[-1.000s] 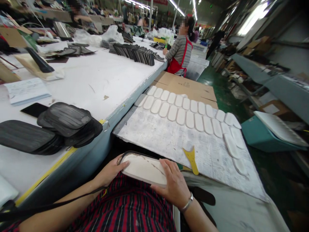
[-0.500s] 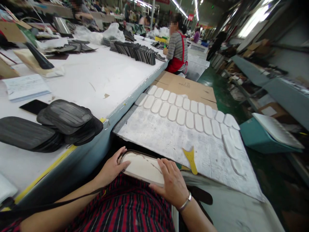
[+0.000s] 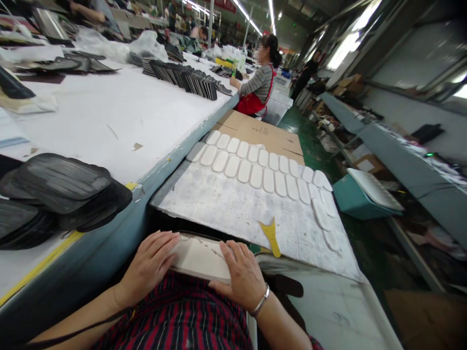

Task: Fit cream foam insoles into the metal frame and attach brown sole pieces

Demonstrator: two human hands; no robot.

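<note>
Co-worker [image 3: 260, 81] in red apron [image 3: 249, 104], crumpled plastic bags [image 3: 148, 46], teal bin [image 3: 350, 196], ceiling lights [image 3: 271, 17]

Red-and-black garment [image 3: 178, 323] with thin pale stripes, silver right-wrist bracelet [image 3: 261, 300], dark strap [image 3: 83, 330] across left forearm.

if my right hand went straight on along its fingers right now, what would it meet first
Probably the grey board, at its near edge, beyond the pale piece your right hand holds; relative height is unclear.
</note>
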